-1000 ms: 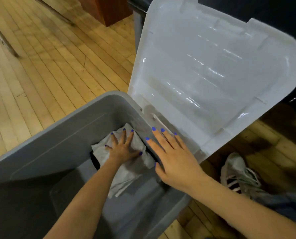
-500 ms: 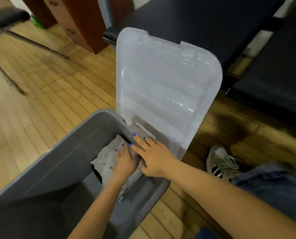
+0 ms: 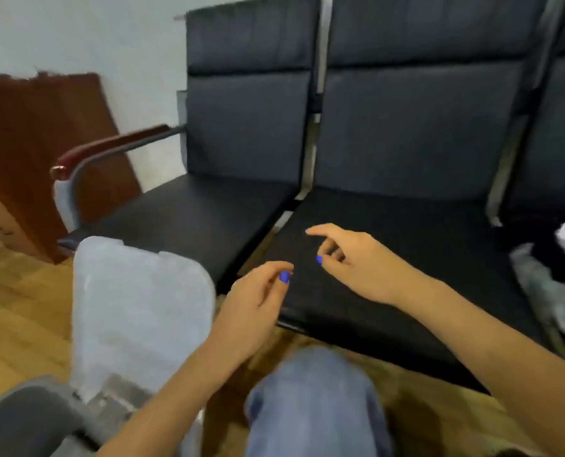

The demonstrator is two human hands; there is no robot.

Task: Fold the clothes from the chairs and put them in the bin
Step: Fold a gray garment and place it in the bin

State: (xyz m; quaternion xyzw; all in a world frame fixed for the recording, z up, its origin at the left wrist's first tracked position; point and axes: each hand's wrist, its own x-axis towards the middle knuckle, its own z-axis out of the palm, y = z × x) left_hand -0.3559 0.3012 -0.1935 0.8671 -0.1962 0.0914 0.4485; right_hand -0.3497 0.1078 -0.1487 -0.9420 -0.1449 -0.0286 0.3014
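Both hands are in the air over the front of the middle chair (image 3: 389,291), holding nothing. Left hand (image 3: 254,308) sits lower & nearer the bin, fingers loosely curled, blue-painted thumbnail showing, empty. Right hand (image 3: 356,262) is further out over the black seat, index finger stretched forward, other fingers relaxed & bent, also empty. The hands are close together but not touching. Bin (image 3: 27,420) is at bottom left on the wood floor (image 3: 20,324); only its grey rim corner shows, so can't tell what lies inside. Its clear lid (image 3: 136,311) stands upright, leaning against the front of the left chair (image 3: 188,219), which has a dark red armrest (image 3: 109,146) on a metal frame. Clothes (image 3: 551,278) left to fold lie in a crumpled heap, white, grey & black, on the seat of the right-hand chair at the frame's right edge, well apart from both hands; the pile is blurred, so can't tell how many items. A knee in blue jeans (image 3: 314,400) is at bottom centre, between the arms. A brown wooden panel (image 3: 43,153) leans by the wall at left.
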